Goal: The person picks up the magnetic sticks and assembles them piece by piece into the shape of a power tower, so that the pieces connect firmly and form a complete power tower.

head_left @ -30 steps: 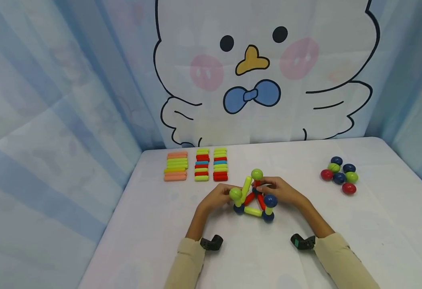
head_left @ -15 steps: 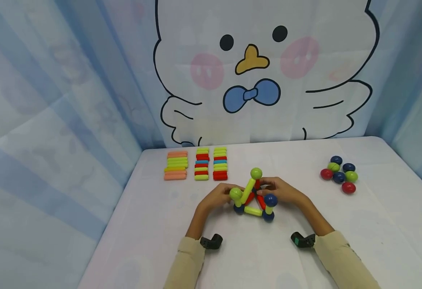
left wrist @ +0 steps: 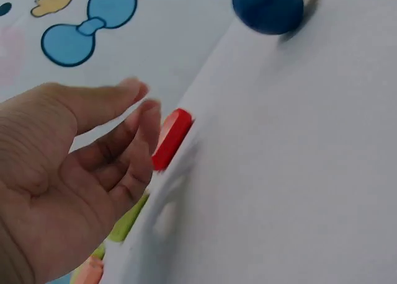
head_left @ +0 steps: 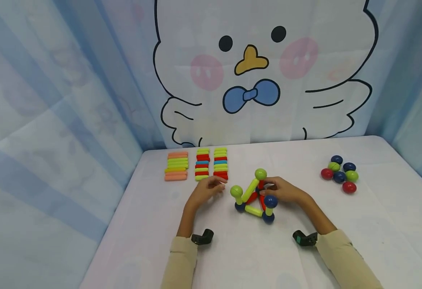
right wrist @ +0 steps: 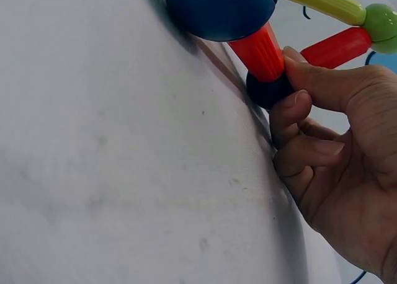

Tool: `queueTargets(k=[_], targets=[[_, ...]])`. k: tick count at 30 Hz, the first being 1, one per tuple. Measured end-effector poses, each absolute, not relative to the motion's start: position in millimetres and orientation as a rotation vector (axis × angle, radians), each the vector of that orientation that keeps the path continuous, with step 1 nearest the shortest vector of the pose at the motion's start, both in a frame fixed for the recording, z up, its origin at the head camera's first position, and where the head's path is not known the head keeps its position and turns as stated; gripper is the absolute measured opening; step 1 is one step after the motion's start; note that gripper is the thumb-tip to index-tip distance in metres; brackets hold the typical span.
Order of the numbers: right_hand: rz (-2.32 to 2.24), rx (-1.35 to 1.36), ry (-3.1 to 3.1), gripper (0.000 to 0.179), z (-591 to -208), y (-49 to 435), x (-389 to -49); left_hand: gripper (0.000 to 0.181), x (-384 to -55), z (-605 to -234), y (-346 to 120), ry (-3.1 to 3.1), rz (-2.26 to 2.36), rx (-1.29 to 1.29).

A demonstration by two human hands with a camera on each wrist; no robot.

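Note:
A toy frame of balls and rods [head_left: 253, 210] stands on the table, a triangle at its base with short upright posts. Green balls top two posts, and a dark blue ball [head_left: 270, 201] tops the third. A slanted green rod [head_left: 250, 190] leads up to the far green ball [head_left: 260, 174]. My right hand [head_left: 283, 189] pinches the frame's far corner, its thumb and finger at a dark blue ball [right wrist: 268, 90] beside red rods. My left hand [head_left: 204, 192] is apart from the frame, fingers loosely bent, holding nothing, near a red rod [left wrist: 173, 139] at the front of a row.
Rows of loose rods in salmon [head_left: 176, 178], green, red and blue lie at the back left. Several loose balls [head_left: 339, 177] in blue, green and red sit at the back right. A curtain with a cartoon bird [head_left: 250, 64] hangs behind the white table [head_left: 254, 257].
My left hand has let go of the frame and moved left and back, toward the rods. The slanted green rod has tipped over to meet the far green ball. The right hand stays put.

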State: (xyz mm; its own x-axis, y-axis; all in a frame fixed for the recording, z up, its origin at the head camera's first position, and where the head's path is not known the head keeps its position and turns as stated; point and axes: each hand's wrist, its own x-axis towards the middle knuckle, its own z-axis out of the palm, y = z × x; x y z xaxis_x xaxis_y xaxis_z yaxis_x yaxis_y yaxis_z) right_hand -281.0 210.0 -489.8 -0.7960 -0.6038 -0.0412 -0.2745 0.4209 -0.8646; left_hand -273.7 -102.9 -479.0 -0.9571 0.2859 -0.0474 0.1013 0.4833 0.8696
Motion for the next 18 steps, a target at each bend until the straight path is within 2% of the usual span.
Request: queueTargets(k=[4, 8, 13, 18], targets=[[-1.288, -0.723, 2.388, 0.048, -486.7, 213.0, -280.4, 0.014, -276.8, -474.2, -127.8, 2.907, 1.409, 0.045], [-1.294, -0.626, 2.424, 0.049, -486.0, 220.8, -278.8, 0.017, -279.7, -470.1, -150.3, 3.219, 1.074, -0.192], [-1.307, -0.525, 2.459, 0.047, -483.2, 230.2, -275.3, 0.032, -281.3, -462.7, -168.7, 3.291, 0.635, -0.264], [-1.282, -0.448, 2.526, 0.051, -480.8, 234.0, -269.6, 0.035, -281.8, -464.0, -176.8, 3.225, 0.567, -0.254]])
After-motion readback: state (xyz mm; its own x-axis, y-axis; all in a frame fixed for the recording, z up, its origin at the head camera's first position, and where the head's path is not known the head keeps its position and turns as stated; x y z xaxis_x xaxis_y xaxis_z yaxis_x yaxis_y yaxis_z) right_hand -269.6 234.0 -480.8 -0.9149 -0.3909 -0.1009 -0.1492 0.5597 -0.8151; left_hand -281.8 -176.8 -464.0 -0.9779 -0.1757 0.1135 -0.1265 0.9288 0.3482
